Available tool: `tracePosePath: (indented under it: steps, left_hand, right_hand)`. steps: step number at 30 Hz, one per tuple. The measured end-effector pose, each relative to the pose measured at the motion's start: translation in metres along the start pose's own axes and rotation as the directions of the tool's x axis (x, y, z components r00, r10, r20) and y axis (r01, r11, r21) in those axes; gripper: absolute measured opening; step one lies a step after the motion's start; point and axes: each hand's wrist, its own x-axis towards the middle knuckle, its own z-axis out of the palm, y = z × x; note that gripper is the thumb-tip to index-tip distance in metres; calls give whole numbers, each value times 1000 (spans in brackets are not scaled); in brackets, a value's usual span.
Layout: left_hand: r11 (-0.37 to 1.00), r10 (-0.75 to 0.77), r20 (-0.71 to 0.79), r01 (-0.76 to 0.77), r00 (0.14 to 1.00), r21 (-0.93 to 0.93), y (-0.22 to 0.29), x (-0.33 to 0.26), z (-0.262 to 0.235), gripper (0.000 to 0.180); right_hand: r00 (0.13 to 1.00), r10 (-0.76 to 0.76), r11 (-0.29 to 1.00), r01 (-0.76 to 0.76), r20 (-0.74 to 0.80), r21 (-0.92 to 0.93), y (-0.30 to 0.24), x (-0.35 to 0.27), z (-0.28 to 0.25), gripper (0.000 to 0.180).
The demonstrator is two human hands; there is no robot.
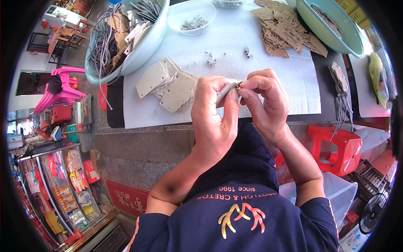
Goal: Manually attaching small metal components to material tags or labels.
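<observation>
My left hand is closed round a flat cream-coloured plate, holding it tilted above the table's near edge. Thumb and forefinger of my right hand pinch a small shiny metal piece against the plate's edge; fingers partly hide both. Just left of my hands lies a pile of similar cream plates with small holes. Beyond my hands, loose little metal pieces are scattered on the white sheet, and more sit in a clear round bowl.
A light-blue basin at the far left holds grey cords and plates. Brown cut-out boards are heaped at the far right beside a green basin. Corded plates hang over the right edge, above a red stool.
</observation>
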Motion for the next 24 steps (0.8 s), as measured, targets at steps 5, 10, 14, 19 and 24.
tracePosePath:
  steps: [5, 10, 14, 19, 24]
  left_hand:
    - [998, 39, -4, -38, 999, 41, -2, 0, -1, 13]
    - [987, 114, 9, -114, 993, 113, -5, 0, -2, 15]
    - [986, 121, 7, -121, 993, 114, -4, 0, -2, 14]
    - [991, 105, -8, -104, 994, 87, -4, -1, -1, 13]
    - [996, 68, -9, -67, 998, 65, -4, -1, -1, 13]
  right_hand:
    - [1000, -22, 1000, 22, 5, -7, 0, -1, 0, 15]
    - [990, -135, 987, 139, 48, -83, 1, 3, -4, 14]
    - [997, -67, 997, 68, 28, -41, -1, 1, -2, 14]
    - [1000, -23, 1000, 23, 6, 20, 0, -1, -1, 14]
    - [998, -61, 998, 61, 30, -11, 2, 1, -2, 14]
